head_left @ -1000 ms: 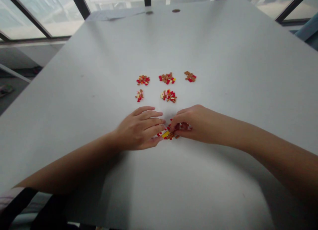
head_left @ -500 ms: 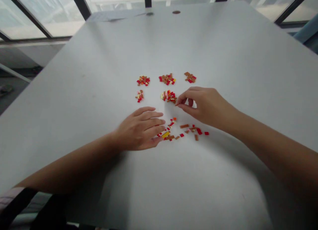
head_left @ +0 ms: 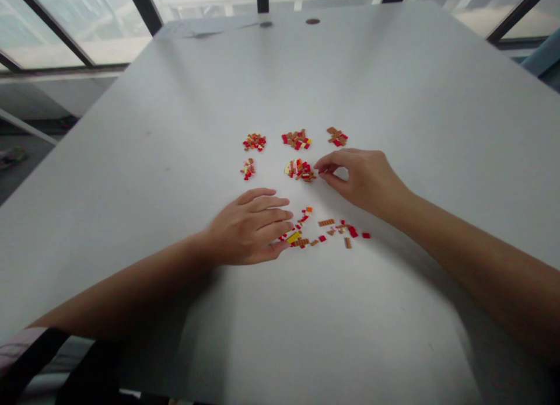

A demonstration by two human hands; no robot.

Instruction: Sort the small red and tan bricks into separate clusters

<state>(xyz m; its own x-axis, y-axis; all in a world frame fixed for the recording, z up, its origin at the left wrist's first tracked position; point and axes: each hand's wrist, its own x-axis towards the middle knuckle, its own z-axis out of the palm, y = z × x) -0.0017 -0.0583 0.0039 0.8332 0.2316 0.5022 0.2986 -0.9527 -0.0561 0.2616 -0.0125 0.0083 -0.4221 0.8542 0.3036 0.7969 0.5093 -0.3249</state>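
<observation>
My left hand lies flat with its fingers stretched out. Its fingertips reach over the left end of a loose scatter of small building bricks, among them a yellow brick, a long brown brick and a red brick. Thumb and forefinger of my right hand are pinched together just right of a mixed brick pile of red, brown and cream pieces. Whatever lies between those fingertips is too small to make out.
Behind stand a red and brown pile, a mostly brown pile and a small pile at the right. A little pinkish pile sits nearer on the left. All rest on a white table before windows.
My right hand has shifted slightly up and right along the edge of the mixed pile, its fingertips still together. My left hand stays in place over the scattered bricks.
</observation>
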